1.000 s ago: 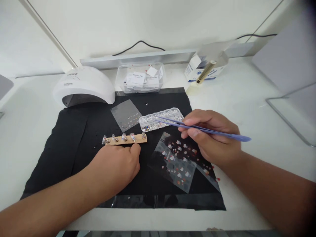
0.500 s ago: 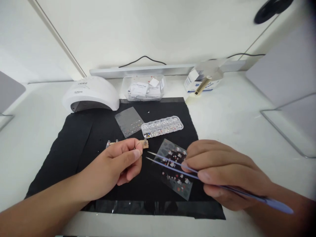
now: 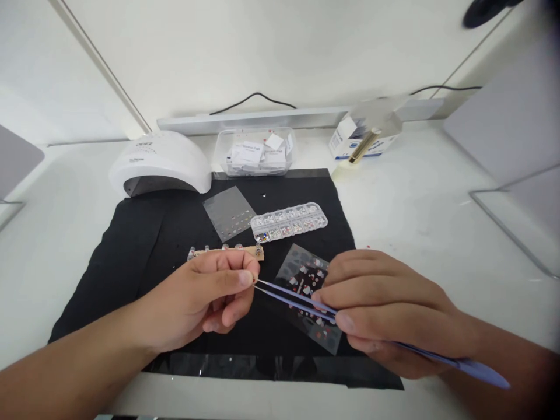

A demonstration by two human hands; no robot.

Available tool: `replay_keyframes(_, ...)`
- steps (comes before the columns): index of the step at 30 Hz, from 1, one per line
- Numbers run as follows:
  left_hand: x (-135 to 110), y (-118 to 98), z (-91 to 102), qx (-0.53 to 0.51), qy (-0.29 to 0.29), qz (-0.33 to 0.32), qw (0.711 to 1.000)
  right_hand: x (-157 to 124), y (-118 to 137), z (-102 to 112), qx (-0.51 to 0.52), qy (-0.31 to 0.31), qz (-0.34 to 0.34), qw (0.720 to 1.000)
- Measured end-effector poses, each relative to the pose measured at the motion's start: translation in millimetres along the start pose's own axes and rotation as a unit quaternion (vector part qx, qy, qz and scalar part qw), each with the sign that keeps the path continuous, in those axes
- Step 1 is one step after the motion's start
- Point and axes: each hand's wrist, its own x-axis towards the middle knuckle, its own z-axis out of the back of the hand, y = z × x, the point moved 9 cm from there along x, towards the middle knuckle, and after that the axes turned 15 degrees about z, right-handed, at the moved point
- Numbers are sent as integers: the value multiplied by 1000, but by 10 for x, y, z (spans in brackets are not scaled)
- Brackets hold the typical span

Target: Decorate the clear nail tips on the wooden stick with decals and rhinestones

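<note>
My left hand [image 3: 205, 297] hovers over the black mat [image 3: 131, 245], thumb and forefinger pinched together on something too small to make out. My right hand [image 3: 385, 312] grips purple tweezers [image 3: 289, 297], whose tips touch the left fingertips. Just behind the left hand lies a tan strip [image 3: 225, 252] carrying several clear nail tips. A clear sheet of red and white stickers [image 3: 310, 297] lies under the tweezers and the right hand.
A clear compartment box of rhinestones [image 3: 289, 221] and a second sticker sheet [image 3: 228, 213] lie further back on the mat. Behind them stand a white nail lamp [image 3: 161, 163], a clear tub of pads [image 3: 256, 153] and a white box with a gold-capped bottle [image 3: 363, 144].
My right hand drew back from the rhinestone box and brought the tweezer tips to my left fingertips. My left hand lifted off the mat near the strip and pinched.
</note>
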Motion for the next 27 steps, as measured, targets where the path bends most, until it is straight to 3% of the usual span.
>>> replay_keyframes(18,-9,37,67,10,-18,31,999,55,66,-27,-38,24,55,997)
replay_keyframes(27,-26,35,102,45,-46,28,998,42,110,-20,-74,14,25,997)
